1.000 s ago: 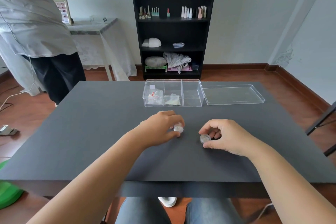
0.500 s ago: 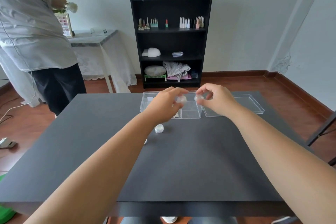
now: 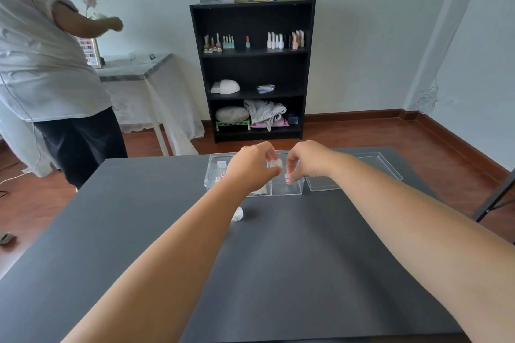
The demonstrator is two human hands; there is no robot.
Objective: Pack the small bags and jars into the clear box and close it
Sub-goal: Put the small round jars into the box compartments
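Note:
The clear box (image 3: pixel 287 190) with three compartments stands at the far side of the dark table (image 3: pixel 278 259). My left hand (image 3: pixel 250 167) holds a small jar (image 3: pixel 274 163) above the box's divider. My right hand (image 3: pixel 309 160) holds another small jar (image 3: pixel 288 177) low inside the right compartment. Small bags (image 3: pixel 220 175) lie in the left compartment, partly hidden by my left hand. One more small jar (image 3: pixel 237 214) rests on the table in front of the box, beside my left forearm.
The box's clear lid (image 3: pixel 370 172) lies flat to the right of the box. Another person (image 3: pixel 50 78) stands beyond the table's far left corner. A black shelf (image 3: pixel 252 69) stands against the back wall. A dark chair frame (image 3: pixel 496 198) is at the right edge.
Both hands carried jars from the table's middle up to the box. Since half a second ago, my right hand has lowered its jar into the right compartment.

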